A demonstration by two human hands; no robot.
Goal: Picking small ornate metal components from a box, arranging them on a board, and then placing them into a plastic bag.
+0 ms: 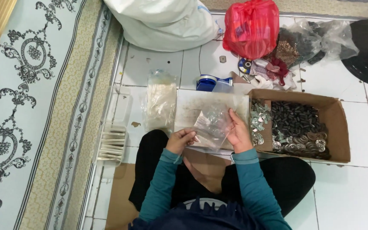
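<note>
I sit cross-legged on a tiled floor. Both hands hold a small clear plastic bag (211,124) with some small metal parts inside, just above a flat white board (192,106). My left hand (181,140) pinches the bag's left edge. My right hand (238,133) grips its right side. To the right stands an open cardboard box (335,119) with silvery metal clips (258,120), dark cylindrical pieces (297,117) and round washers (307,145).
A stack of clear bags (160,100) and a plastic tray with strips (112,142) lie to the left. A tape dispenser (211,83), a red bag (252,26), a white sack (162,19) and clear bags of parts (307,42) sit beyond. A patterned rug (35,106) is on the left.
</note>
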